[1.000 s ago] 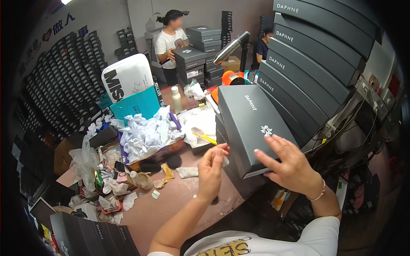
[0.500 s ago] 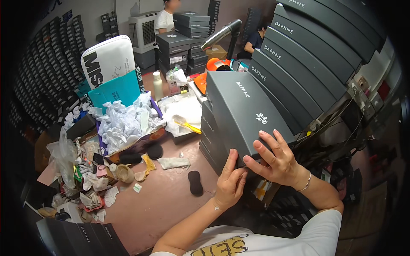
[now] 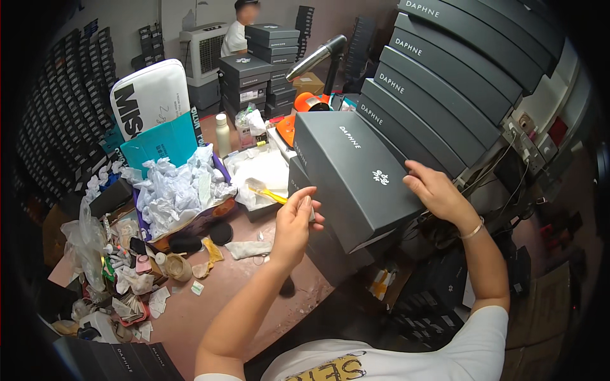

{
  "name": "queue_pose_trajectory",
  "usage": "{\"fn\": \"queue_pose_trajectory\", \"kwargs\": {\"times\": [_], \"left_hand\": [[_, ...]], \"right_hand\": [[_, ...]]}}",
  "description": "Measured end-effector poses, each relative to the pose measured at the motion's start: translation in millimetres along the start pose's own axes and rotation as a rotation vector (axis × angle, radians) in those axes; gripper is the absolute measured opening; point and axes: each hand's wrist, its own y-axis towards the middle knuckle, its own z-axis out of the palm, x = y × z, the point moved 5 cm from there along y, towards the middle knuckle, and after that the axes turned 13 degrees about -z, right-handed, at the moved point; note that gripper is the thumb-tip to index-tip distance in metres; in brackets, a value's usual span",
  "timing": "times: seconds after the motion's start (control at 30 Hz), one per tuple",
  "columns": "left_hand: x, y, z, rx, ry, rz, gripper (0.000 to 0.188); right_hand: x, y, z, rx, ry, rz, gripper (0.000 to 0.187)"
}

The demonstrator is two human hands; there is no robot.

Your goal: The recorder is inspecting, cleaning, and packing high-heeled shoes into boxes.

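A dark grey box (image 3: 356, 190) is sitting in front of the person, at the right side of the table (image 3: 184, 320), with its lid closed and a pale flower-shaped emblem showing on top. The right hand (image 3: 438, 193) is reaching to the lid's right-hand edge, its fingers loosely bent and not gripping; whether the fingertips are touching is hard to tell. The left hand (image 3: 293, 228) is hovering just beside the box's left side, its fingers curling toward the thumb; whether it is pinching something small cannot be told. Behind the box, a tall stack of dark boxes (image 3: 438, 105) is leaning. Farther left, a yellow-handled brush (image 3: 270, 193) is lying on white paper (image 3: 254, 168), near a purple-edged container (image 3: 206, 219) that is holding crumpled paper (image 3: 178, 190). A pale bottle (image 3: 222, 136) is standing behind, and a person in white (image 3: 235, 39) is showing beyond more stacked boxes (image 3: 241, 73).
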Motion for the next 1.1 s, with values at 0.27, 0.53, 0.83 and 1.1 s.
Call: {"fn": "queue_pose_trajectory", "kwargs": {"times": [0.27,0.53,0.83,1.1], "left_hand": [[-5,20,9,-0.152,0.205,-0.049,0.056],[51,-223,-132,-0.657,0.035,0.204,0.040],[219,-316,-281,-1.242,-0.462,-0.073,0.043],[201,-297,-291,-0.970,-0.474,-0.137,0.047]], "right_hand": [[-18,4,53,0.049,0.845,0.336,0.036],[123,-46,187,0.290,0.900,-0.153,0.075],[202,-87,498,1.097,1.388,0.374,0.034],[191,-28,359,0.499,1.660,0.160,0.065]]}}
